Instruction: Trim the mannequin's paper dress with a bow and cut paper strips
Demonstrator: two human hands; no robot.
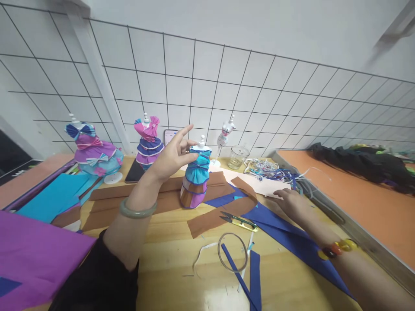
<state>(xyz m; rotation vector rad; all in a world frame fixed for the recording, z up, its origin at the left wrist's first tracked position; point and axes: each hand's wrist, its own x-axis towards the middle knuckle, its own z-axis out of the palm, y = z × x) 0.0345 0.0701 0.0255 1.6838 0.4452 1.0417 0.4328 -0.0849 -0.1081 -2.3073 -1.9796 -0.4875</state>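
My left hand (175, 157) is at the small dress form (198, 172) in the middle of the table, which wears a turquoise, brown and purple tiered dress. Its thumb lies across the bodice and the curled fingers sit by the shoulder, while the index finger points up. The form stands upright. On the right, my right hand (292, 204) has its fingertips closed at the edge of a long pale fabric strip (259, 185). Brown fabric strips (207, 219) and a dark blue fabric piece (292, 235) lie between the hands. Yellow-handled thread snips (240, 222) rest in front.
Two dressed forms, one purple and blue (94, 149), one pink and navy (149, 144), stand left. Behind are a bare form (226, 134), a glass cup (238, 156), a phone (170, 135) and tangled ribbons (262, 167). A wire ring (232, 271) lies in front.
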